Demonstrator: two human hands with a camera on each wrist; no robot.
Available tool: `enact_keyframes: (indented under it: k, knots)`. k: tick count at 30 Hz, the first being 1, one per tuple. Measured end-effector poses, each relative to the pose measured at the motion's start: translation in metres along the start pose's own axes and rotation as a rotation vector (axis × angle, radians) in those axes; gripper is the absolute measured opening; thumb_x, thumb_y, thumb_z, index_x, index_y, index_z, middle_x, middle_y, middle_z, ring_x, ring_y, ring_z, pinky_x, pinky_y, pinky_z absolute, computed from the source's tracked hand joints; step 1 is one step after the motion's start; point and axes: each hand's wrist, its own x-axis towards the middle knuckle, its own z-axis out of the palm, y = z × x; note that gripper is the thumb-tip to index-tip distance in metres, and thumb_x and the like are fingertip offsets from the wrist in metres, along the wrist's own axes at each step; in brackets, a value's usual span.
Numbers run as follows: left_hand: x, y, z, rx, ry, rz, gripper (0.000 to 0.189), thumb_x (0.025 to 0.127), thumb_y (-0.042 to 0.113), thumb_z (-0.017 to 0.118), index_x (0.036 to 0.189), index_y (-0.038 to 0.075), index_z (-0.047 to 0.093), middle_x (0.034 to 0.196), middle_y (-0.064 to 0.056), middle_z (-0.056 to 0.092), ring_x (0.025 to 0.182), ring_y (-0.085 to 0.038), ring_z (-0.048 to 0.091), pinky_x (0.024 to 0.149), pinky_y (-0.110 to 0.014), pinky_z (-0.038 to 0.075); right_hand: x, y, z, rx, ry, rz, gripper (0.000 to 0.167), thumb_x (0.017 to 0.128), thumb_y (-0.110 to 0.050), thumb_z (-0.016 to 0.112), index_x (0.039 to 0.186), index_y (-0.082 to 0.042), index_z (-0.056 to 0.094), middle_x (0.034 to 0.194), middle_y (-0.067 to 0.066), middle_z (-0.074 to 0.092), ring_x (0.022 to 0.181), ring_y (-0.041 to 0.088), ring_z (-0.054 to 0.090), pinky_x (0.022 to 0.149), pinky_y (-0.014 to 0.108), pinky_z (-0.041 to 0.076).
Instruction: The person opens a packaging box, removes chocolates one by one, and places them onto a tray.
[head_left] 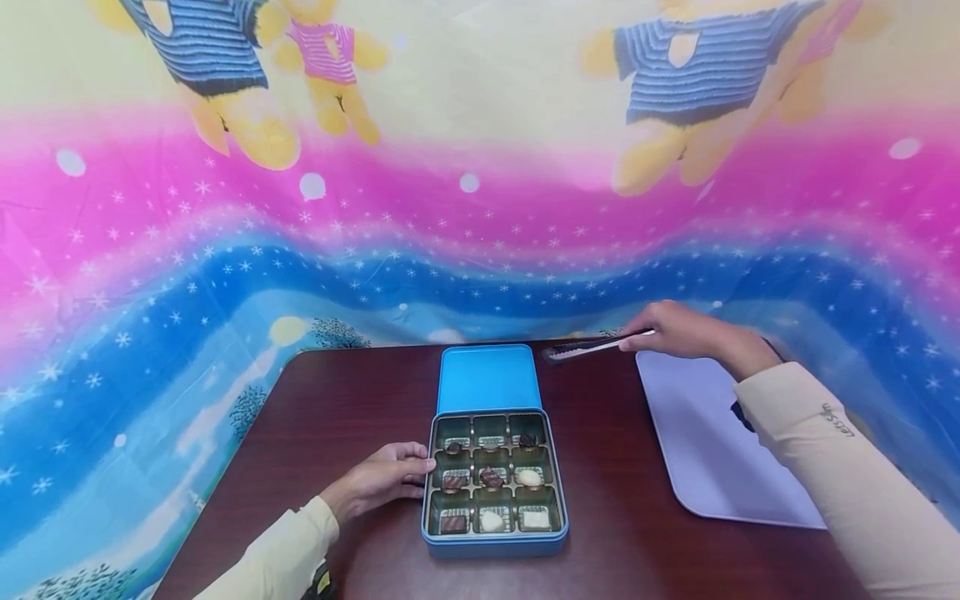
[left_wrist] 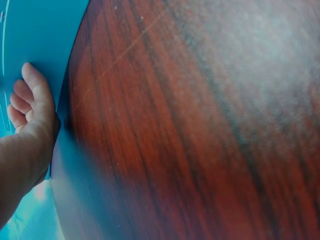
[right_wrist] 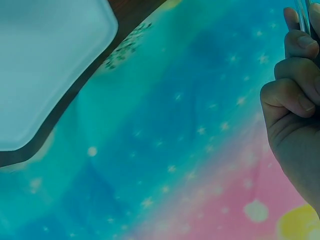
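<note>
A blue box of chocolates (head_left: 495, 546) lies on the table with its lid (head_left: 489, 379) folded back behind it. Its gold divided tray holds several dark and white chocolates, among them a white piece (head_left: 535, 518) at the near right corner. My left hand (head_left: 384, 479) holds the box's left side, one digit at the rim; in the left wrist view its fingers (left_wrist: 31, 75) lie against the blue wall. High at the right, my right hand (head_left: 678, 327) grips a pair of tongs (head_left: 588, 348) pointing left, past the lid. Something dark shows at the tongs' tips, too small to identify.
A pale lavender mat (head_left: 720, 442) lies at the right of the dark wooden table (head_left: 337, 392), beneath the right forearm. Behind the table hangs a printed cloth (head_left: 480, 208) with bears and snowflakes.
</note>
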Motion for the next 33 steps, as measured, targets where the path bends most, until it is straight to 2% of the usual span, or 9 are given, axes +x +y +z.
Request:
enact_keyframes:
  k: [14,20,28,33]
  knots:
    - [0.000,-0.001,-0.001,-0.002,-0.005,0.003,0.017,0.095,0.012,0.064,0.104,0.005,0.050,0.094,-0.005,0.067,0.087,-0.017,0.065,0.078,-0.036,0.056,-0.034,0.055,-0.011,0.002,0.070,0.134,0.030,0.097,-0.028,0.065,0.113,-0.004,0.074,0.115,0.019,0.071,0.114,0.043,0.062,0.091,0.057,0.051]
    - [0.001,-0.002,-0.001,-0.006,-0.008,0.006,0.017,0.095,0.012,0.064,0.103,0.006,0.050,0.094,-0.005,0.067,0.086,-0.017,0.065,0.078,-0.035,0.056,-0.048,0.083,-0.008,-0.040,0.080,0.187,0.031,0.097,-0.028,0.065,0.111,-0.002,0.074,0.112,0.021,0.071,0.111,0.045,0.062,0.089,0.059,0.051]
    - [0.001,-0.002,-0.001,-0.003,-0.001,0.007,0.016,0.096,0.011,0.063,0.104,0.006,0.051,0.093,-0.004,0.067,0.087,-0.017,0.065,0.078,-0.035,0.056,-0.064,0.103,-0.006,-0.099,0.044,0.278,0.036,0.098,-0.030,0.063,0.111,0.001,0.073,0.110,0.024,0.070,0.104,0.046,0.063,0.084,0.060,0.052]
    - [0.000,-0.002,-0.001,0.000,0.001,0.005,0.017,0.095,0.012,0.064,0.104,0.005,0.051,0.093,-0.004,0.067,0.087,-0.017,0.065,0.078,-0.035,0.056,-0.073,0.113,-0.003,-0.116,0.026,0.290,0.033,0.098,-0.026,0.062,0.111,0.002,0.073,0.111,0.026,0.069,0.103,0.047,0.063,0.083,0.059,0.052]
